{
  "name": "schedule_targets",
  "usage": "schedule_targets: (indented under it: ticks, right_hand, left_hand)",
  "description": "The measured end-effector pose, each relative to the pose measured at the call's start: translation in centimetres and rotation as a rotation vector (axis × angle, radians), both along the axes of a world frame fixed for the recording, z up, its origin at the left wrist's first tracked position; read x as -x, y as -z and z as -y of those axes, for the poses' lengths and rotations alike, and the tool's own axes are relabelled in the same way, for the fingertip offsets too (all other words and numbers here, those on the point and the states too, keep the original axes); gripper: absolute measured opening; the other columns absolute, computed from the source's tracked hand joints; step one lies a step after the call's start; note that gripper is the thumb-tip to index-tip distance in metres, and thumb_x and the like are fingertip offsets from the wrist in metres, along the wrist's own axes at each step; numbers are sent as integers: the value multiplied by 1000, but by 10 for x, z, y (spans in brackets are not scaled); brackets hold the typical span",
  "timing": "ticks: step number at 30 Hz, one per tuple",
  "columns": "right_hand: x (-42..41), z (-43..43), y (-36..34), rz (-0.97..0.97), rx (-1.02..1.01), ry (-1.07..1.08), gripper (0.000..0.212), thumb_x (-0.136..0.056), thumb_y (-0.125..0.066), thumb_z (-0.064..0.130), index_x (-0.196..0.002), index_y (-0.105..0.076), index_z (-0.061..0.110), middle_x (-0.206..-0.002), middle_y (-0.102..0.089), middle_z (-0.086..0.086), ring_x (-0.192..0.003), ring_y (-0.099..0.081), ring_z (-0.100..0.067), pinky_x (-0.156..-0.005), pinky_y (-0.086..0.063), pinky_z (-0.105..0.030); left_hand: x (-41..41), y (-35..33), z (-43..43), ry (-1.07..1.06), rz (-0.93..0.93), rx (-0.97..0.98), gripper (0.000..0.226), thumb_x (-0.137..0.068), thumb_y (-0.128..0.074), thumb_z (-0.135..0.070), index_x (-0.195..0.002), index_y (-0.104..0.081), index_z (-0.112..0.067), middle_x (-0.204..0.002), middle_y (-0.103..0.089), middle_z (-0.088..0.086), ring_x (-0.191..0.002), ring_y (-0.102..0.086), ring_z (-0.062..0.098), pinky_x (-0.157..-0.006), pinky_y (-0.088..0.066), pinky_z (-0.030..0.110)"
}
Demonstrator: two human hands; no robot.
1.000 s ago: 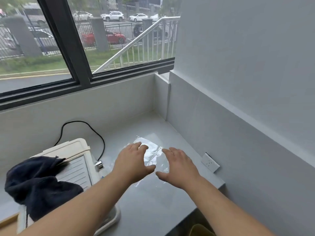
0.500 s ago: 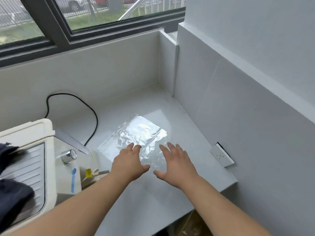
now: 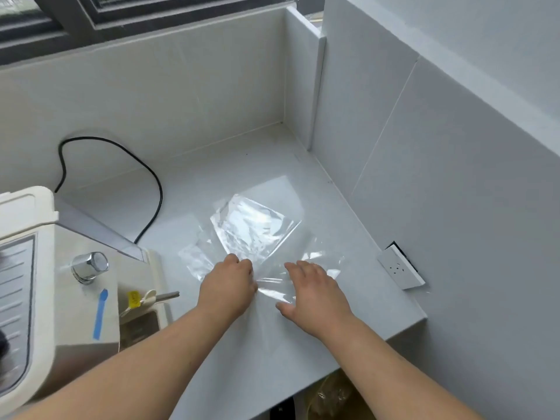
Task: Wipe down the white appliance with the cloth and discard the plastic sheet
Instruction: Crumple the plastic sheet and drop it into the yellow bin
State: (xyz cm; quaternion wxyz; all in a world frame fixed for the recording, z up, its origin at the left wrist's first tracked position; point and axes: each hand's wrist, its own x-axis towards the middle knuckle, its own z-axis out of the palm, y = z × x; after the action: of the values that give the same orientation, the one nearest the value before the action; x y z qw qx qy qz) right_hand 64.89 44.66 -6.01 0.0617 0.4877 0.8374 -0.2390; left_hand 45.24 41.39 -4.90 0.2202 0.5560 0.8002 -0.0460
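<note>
A clear, crinkled plastic sheet (image 3: 254,228) lies on the white counter (image 3: 230,368), its far part lifted and folded. My left hand (image 3: 228,286) has its fingers curled into the sheet's near edge, gathering it. My right hand (image 3: 315,295) rests on the sheet beside it, fingers spread and pressing the film down. The white appliance (image 3: 60,298) stands at the left, with a chrome knob (image 3: 89,266) and a strip of blue tape (image 3: 100,313) on top. Only a dark sliver of the cloth (image 3: 3,344) shows at the left edge.
A black power cord (image 3: 151,183) loops behind the appliance. A loose wall socket (image 3: 400,269) hangs at the right wall. White tiled walls close the corner at back and right. The counter edge drops off at front right, with a brownish bag (image 3: 336,398) below.
The view has tilted down and closer. Both hands have come down onto the sheet; the left hand has closed on its edge and the film has bunched and lifted.
</note>
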Motion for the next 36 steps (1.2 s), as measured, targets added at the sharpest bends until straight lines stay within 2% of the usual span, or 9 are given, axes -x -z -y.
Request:
schedule_targets:
  ticks: [7, 11, 14, 17, 20, 24, 27, 31, 36]
  right_hand:
    - [-4, 12, -23, -190, 120, 188, 105, -79, -68, 71, -162, -15, 34, -167, -28, 5, -151, -26, -21, -117, -37, -40]
    - [3, 24, -47, -316, 189, 279, 120, -70, -75, 72, -160, 0, 47, -167, -25, 13, -148, -37, -16, -109, -45, -37]
    - [8, 38, -69, -426, 196, 339, 105, -79, -79, 54, -155, -7, 55, -152, -40, 18, -134, -53, -12, -97, -48, -30]
    - [16, 57, -94, -501, 164, 378, 52, -84, -71, 43, -128, -44, 52, -122, -59, 21, -104, -64, -7, -88, -57, -34]
    - [19, 80, -119, -506, 80, 442, 15, -95, -58, 30, -108, -58, 37, -97, -67, 13, -82, -62, -8, -72, -56, -34]
    - [17, 113, -145, -576, -27, 549, 17, -95, -49, 13, -91, -60, 26, -83, -65, 6, -72, -57, -13, -65, -49, -40]
    - [21, 141, -167, -688, -18, 652, 21, -95, -47, 8, -95, -59, 26, -83, -67, 10, -77, -62, -19, -68, -57, -46]
    - [20, 173, -189, -682, -137, 727, 20, -98, -45, 14, -102, -54, 32, -90, -70, 12, -86, -67, -25, -74, -61, -52]
    - [10, 218, -208, -144, -541, 647, 26, -101, -46, 23, -124, -49, 33, -115, -60, 0, -92, -60, -27, -67, -46, -37]
  left_hand:
    - [-22, -32, 10, -153, 369, -75, 12, -86, -55, -19, -88, -55, -31, -97, -64, -10, -81, -63, 15, -61, -44, 32]
    - [-37, -73, 20, -395, 886, -103, 24, -86, -55, -12, -102, -56, -29, -96, -78, -14, -86, -77, 16, -75, -62, 41]
    - [-40, -101, 30, -444, 1112, -81, 35, -83, -69, -22, -115, -57, -32, -92, -81, -10, -79, -80, 17, -72, -61, 34]
    - [-37, -120, 41, -359, 1142, -101, 22, -84, -69, -19, -106, -67, -21, -92, -79, -2, -78, -77, 13, -73, -57, 28]
    - [-30, -135, 59, -256, 996, -183, 17, -78, -69, -31, -93, -65, -23, -86, -67, -12, -64, -59, 2, -64, -47, 23]
    - [-18, -156, 89, -132, 857, -254, 70, -67, -68, -57, -134, -49, -43, -131, -45, -19, -103, -59, 0, -76, -50, 27]
    - [-11, -174, 114, -73, 962, -136, 98, -64, -72, -74, -151, -36, -48, -130, -45, -17, -109, -58, 6, -77, -47, 21]
    - [-12, -193, 142, 10, 1092, 42, 81, -74, -71, -77, -140, -46, -39, -119, -66, -9, -96, -68, 10, -84, -55, 29]
    - [-28, -208, 170, 84, 1266, 127, 68, -86, -71, -70, -134, -57, -24, -124, -72, 8, -92, -81, 23, -87, -65, 40]
